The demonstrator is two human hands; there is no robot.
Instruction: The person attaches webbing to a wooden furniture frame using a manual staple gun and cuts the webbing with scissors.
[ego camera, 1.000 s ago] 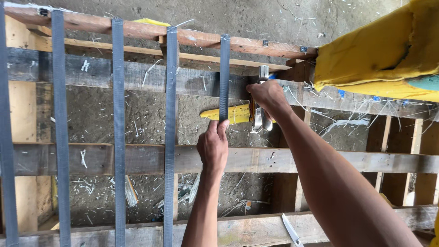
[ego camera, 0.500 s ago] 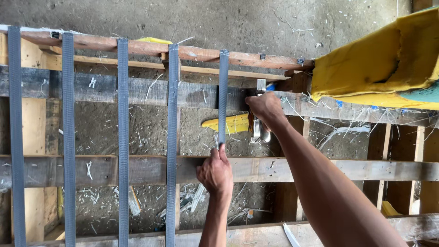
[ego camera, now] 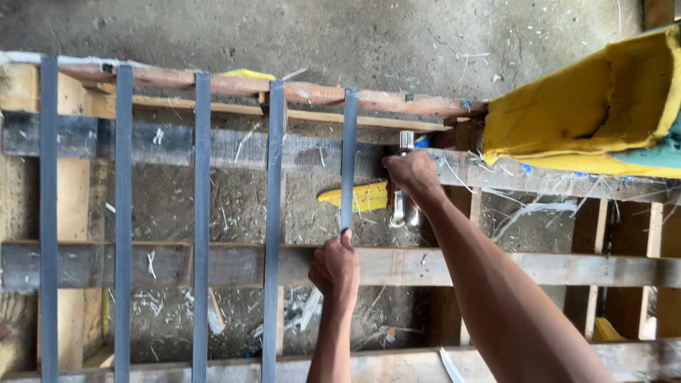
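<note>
My left hand (ego camera: 335,268) pinches the lower end of a dark grey strap (ego camera: 348,156) that runs down from the top rail of a wooden frame (ego camera: 213,264). The strap hangs taut over the upper cross board. My right hand (ego camera: 411,177) grips a metal tool (ego camera: 403,206) with a silver head, held against the upper cross board just right of the strap. A yellow piece (ego camera: 365,196) shows on the ground behind the strap.
Several more grey straps (ego camera: 201,213) are stretched in parallel across the frame to the left. Yellow foam padding (ego camera: 589,113) hangs over the frame's upper right. Below the frame lies a dirt floor with scraps and shavings (ego camera: 234,206).
My left hand has slid down the strap to the middle cross board. My right hand with the tool has stayed at the upper board.
</note>
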